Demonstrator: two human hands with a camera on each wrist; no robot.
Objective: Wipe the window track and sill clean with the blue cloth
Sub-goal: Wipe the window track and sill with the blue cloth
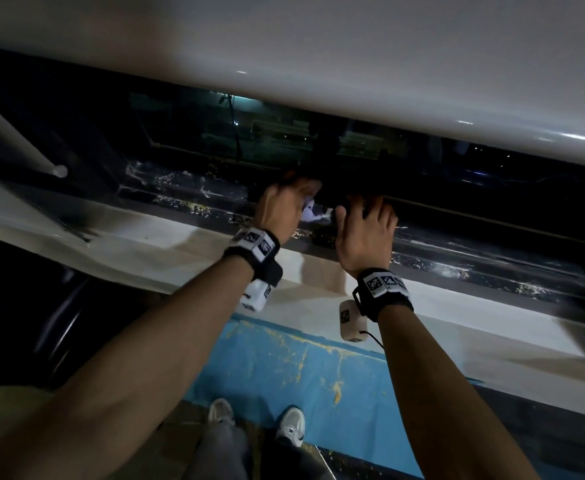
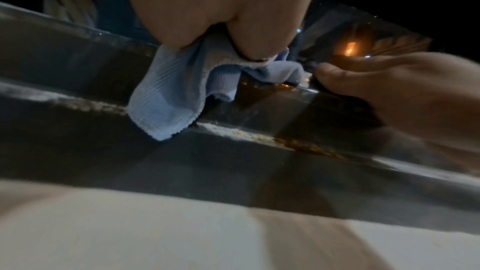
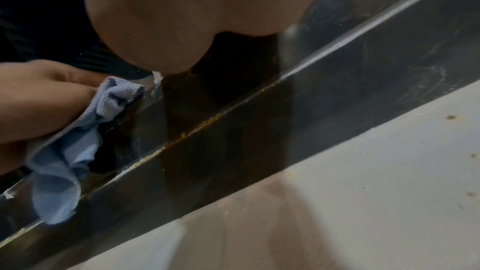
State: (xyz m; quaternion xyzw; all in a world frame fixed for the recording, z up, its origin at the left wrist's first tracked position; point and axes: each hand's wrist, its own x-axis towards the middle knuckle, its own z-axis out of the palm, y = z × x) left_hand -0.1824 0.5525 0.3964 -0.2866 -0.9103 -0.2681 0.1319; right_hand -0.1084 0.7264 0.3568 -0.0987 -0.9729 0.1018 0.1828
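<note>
My left hand (image 1: 296, 197) grips a bunched light blue cloth (image 1: 313, 213) over the dark window track (image 1: 187, 199). In the left wrist view the cloth (image 2: 176, 93) hangs from my fingers, and its corner touches a rail of the track (image 2: 78, 130). Yellowish grit (image 2: 306, 147) lies along that rail. My right hand (image 1: 370, 211) lies just right of the cloth, fingers spread and fairly straight on the track, with their tips hidden under the dark sash. The pale sill (image 1: 145, 251) runs along the near side of the track.
A broad white frame (image 1: 319, 64) overhangs the track from above. A white rod (image 1: 17, 140) slants in at the left. Below the sill is a blue wall (image 1: 301, 368) with yellow stains, and my shoes (image 1: 291, 427) stand at its foot. More grit dots the track (image 1: 526, 289) to the right.
</note>
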